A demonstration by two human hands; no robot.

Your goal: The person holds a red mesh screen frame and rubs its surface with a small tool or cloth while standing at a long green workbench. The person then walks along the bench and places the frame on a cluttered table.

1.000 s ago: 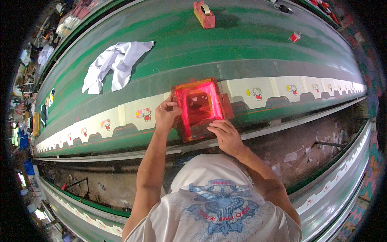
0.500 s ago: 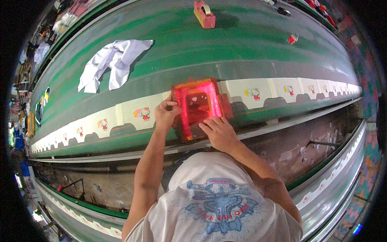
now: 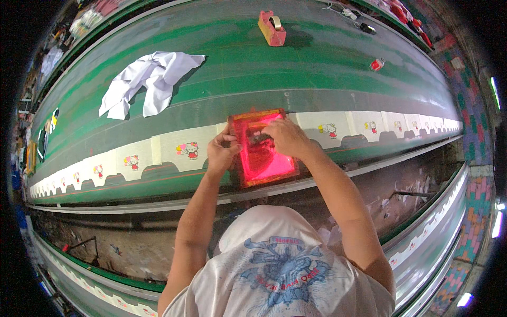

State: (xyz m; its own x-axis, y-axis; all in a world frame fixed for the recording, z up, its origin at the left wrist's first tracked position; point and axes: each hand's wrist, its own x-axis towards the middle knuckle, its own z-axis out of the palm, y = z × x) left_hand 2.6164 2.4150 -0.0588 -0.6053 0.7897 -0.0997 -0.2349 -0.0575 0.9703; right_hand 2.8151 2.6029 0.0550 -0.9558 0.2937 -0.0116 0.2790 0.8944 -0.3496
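Note:
A small screen printing frame (image 3: 270, 180) with a glowing pink-red screen and an orange-brown rim lies over the strip of cream fabric pieces (image 3: 170, 148). My left hand (image 3: 223, 152) grips its left side, fingers closed at the rim. Over the upper right part of the screen is my right hand (image 3: 288, 138), fingers curled down and closed; whatever they hold, if anything, is hidden beneath them. Printed cartoon cat figures (image 3: 188, 150) show on the fabric pieces to both sides of the frame.
The long green table (image 3: 227, 74) carries a crumpled white cloth (image 3: 153, 79), a red tape dispenser (image 3: 272, 29) and a small red-and-white item (image 3: 377, 64). A metal rail (image 3: 132, 204) edges its near side. Behind me runs another table (image 3: 422, 248) with similar fabric.
My right hand has moved from the frame's near edge up over its far part. My left hand keeps its grip on the left side. The view has shifted slightly.

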